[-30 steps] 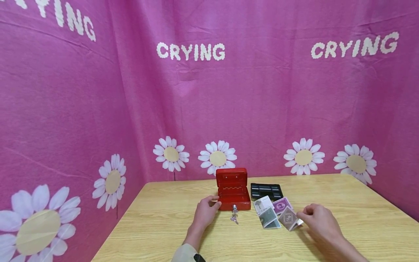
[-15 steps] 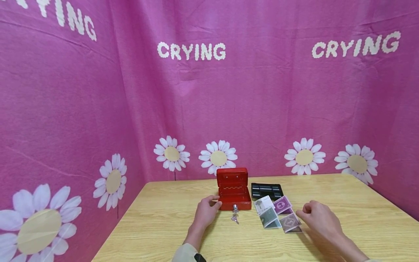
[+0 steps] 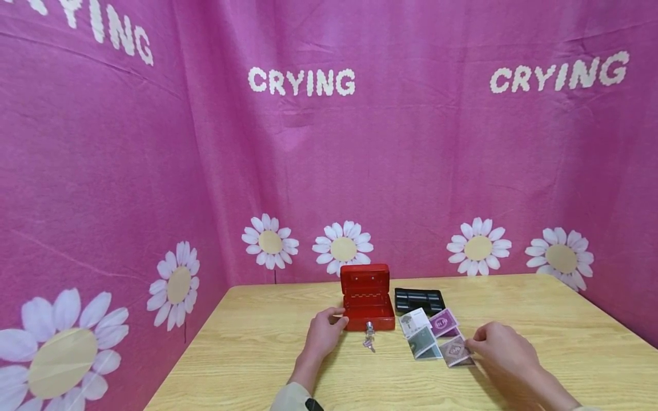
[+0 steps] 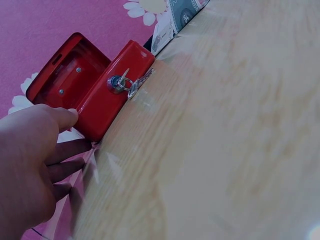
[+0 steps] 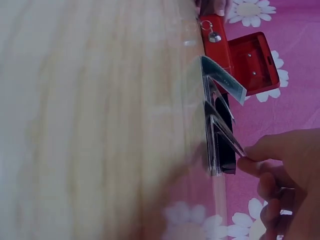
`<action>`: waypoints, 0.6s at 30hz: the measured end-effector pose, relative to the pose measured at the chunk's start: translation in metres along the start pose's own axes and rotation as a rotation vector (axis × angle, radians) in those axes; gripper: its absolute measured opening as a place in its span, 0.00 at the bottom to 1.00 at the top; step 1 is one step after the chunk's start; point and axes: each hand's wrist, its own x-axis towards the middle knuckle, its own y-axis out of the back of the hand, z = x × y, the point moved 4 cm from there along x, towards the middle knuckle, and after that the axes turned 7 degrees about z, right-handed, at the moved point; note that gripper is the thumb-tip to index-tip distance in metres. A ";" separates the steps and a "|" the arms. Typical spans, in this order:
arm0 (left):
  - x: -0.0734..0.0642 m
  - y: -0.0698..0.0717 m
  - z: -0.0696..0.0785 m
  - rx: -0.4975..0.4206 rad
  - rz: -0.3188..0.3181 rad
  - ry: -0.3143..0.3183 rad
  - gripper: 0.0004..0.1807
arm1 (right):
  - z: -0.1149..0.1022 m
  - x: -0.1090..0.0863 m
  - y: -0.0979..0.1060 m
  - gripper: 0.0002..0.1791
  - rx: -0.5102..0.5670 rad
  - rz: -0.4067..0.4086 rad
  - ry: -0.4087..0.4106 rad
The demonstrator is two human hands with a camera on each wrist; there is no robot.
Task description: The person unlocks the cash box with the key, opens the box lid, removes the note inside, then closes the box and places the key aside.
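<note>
A small red cash box (image 3: 367,321) stands with its lid raised, keys (image 3: 368,344) hanging from the front lock. My left hand (image 3: 323,333) rests against its left side; in the left wrist view the thumb touches the front corner and the other fingers extend fairly straight. My right hand (image 3: 506,347) pinches the edge of a folded brown banknote (image 3: 455,350) between thumb and forefinger, which the right wrist view shows at the raised flap. Beside that note lie a folded green banknote (image 3: 422,341), a pale banknote (image 3: 413,321) and a purple banknote (image 3: 443,322).
A black coin tray (image 3: 418,300) lies behind the banknotes, right of the cash box. The wooden table (image 3: 257,337) ends at a pink curtain (image 3: 411,171) printed with daisies, which also hangs along the left.
The brown banknote was tilted up at my right fingers, then let go and lay lower; now my right hand has come back to its edge. My left hand stays by the cash box.
</note>
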 end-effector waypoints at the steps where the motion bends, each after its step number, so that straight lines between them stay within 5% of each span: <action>1: 0.000 0.000 0.000 -0.001 -0.001 0.001 0.17 | 0.000 0.000 0.000 0.10 0.009 -0.004 -0.006; 11: 0.000 -0.001 -0.001 -0.015 -0.006 0.002 0.17 | 0.004 0.006 -0.002 0.11 0.016 0.003 -0.040; 18: -0.001 0.001 0.001 -0.021 -0.004 0.000 0.17 | 0.002 0.008 0.001 0.15 -0.023 0.050 0.019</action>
